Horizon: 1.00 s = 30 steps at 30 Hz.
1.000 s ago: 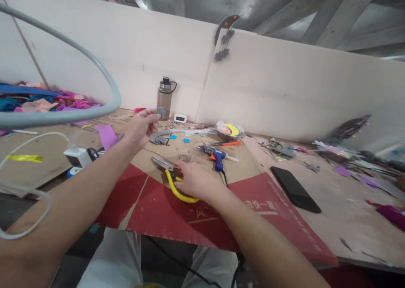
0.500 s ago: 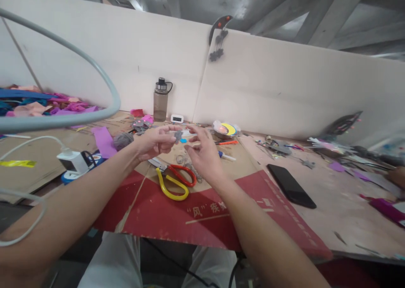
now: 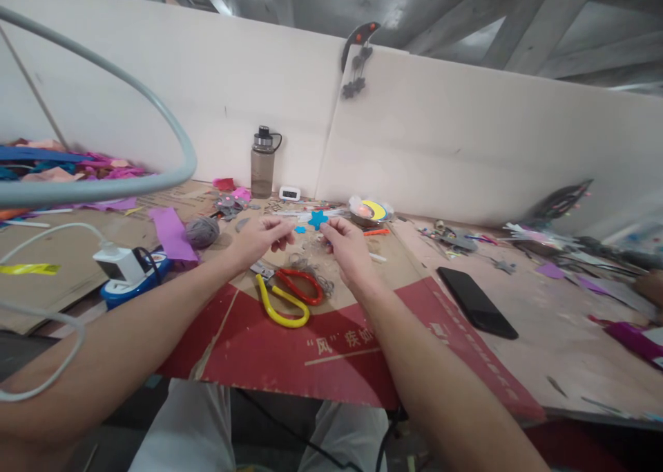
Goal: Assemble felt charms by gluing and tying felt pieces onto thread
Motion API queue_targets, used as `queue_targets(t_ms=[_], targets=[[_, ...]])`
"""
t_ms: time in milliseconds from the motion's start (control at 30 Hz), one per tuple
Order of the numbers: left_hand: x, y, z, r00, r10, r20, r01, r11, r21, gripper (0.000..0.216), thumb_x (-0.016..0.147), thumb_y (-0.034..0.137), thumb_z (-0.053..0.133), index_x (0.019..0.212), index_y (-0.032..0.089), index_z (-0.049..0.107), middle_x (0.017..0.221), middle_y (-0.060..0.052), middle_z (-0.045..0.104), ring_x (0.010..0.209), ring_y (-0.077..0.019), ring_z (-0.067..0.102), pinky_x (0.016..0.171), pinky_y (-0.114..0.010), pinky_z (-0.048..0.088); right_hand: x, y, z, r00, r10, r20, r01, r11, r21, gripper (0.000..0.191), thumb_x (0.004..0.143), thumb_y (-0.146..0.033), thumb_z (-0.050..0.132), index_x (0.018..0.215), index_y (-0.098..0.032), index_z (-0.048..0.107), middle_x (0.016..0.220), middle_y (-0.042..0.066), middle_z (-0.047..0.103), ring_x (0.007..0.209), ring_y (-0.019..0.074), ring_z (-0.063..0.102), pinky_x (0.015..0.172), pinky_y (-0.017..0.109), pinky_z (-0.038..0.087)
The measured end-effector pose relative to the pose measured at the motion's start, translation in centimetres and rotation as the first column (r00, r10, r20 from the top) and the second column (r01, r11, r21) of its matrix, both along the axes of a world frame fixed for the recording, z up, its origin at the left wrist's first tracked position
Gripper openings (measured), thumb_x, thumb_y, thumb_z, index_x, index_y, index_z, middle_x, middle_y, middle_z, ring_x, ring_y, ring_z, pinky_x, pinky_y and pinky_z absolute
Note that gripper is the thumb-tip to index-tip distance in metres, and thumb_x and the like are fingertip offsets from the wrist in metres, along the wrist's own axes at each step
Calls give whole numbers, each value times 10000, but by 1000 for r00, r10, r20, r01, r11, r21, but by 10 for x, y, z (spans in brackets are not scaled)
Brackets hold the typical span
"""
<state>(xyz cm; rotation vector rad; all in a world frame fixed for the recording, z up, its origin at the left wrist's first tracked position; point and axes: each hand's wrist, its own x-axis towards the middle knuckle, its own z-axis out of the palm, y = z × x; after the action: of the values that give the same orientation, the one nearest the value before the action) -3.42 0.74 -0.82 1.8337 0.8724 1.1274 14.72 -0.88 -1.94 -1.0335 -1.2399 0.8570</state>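
A blue star-shaped piece [image 3: 318, 219], perhaps felt, is pinched upright between the thumb and forefinger of my right hand [image 3: 346, 246]. My left hand [image 3: 270, 237] is closed in a pinch a little to its left; whatever sits between those fingertips is too small to make out. Between the hands, a smaller blue piece [image 3: 300, 230] lies on the cardboard [image 3: 248, 351]. Just below them are scissors [image 3: 284, 306] with one yellow and one red handle, and a tangle of thin grey yarn [image 3: 324, 285] touches the red one.
Behind my hands stand a water bottle [image 3: 262, 164] and a small white digital clock [image 3: 289, 193]. A grey yarn ball [image 3: 202, 231] and a charger on a blue power strip [image 3: 121, 268] are left. The phone [image 3: 476, 303] lies right. A pale hose [image 3: 179, 140] arcs at upper left.
The grey piece at my left fingertips no longer shows there. My right hand, empty-looking before, now pinches the blue star. The left hand has drawn slightly back and its fingers have curled.
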Motion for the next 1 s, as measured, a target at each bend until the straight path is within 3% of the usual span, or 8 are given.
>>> queue_targets(t_ms=[167,333,433,567,700,767,900,1000], targets=[[8,-20,-1,847,-229,-480,359,911,200,302,824,393,580,643,204,731,601,-44,671,540,-133,556,541,-226,383,2,3,-2,993,2,-122,-10,998,-67,240,644,-386,669,672,-191,531,588,-63,474,547,82,432,463,196,297],[13,-29,-3,733,-308,-607,523,825,213,247,810,344,602,642,232,744,597,-59,682,498,-129,546,513,-232,360,2,3,0,982,13,-188,-34,994,-105,250,607,-371,691,680,-187,538,603,-64,472,552,72,445,455,182,301],[12,-31,-3,765,-357,-536,508,846,161,221,749,331,666,559,229,714,494,-38,629,419,-115,496,448,-227,333,2,1,1,974,21,-225,-51,990,-128,268,580,-366,707,680,-188,534,598,-70,476,540,67,452,451,179,300],[11,-33,2,747,-464,-475,475,874,-106,316,791,411,623,562,206,699,495,-30,633,406,-118,521,410,-213,355,0,-2,3,969,56,-240,-91,986,-139,278,573,-367,713,674,-188,525,591,-74,486,517,56,441,453,176,304],[8,-17,4,976,-65,-206,66,998,-4,407,822,473,589,553,168,608,476,0,550,416,-85,466,428,-203,340,-3,-6,6,971,102,-216,-132,982,-133,263,597,-381,696,675,-187,536,616,-66,495,521,57,445,463,183,318],[6,-5,2,996,93,-6,-93,996,-13,339,800,459,630,638,163,600,547,13,555,469,-78,479,466,-199,366,-4,-8,6,974,114,-198,-140,982,-123,255,612,-385,689,675,-183,546,630,-63,508,518,53,444,468,187,317],[4,7,-4,989,28,142,-18,997,-72,288,746,399,710,896,160,655,690,6,614,585,-89,543,575,-217,439,-8,-8,0,985,128,-119,-140,986,-92,228,659,-381,669,686,-181,563,627,-57,528,512,57,440,475,197,307],[5,5,-9,996,-17,93,23,997,-69,261,746,376,707,861,144,675,676,-10,633,594,-99,553,596,-230,443,-12,-7,-6,991,130,-17,-131,990,-44,206,701,-378,647,691,-187,569,596,-56,515,523,75,446,490,209,327]])
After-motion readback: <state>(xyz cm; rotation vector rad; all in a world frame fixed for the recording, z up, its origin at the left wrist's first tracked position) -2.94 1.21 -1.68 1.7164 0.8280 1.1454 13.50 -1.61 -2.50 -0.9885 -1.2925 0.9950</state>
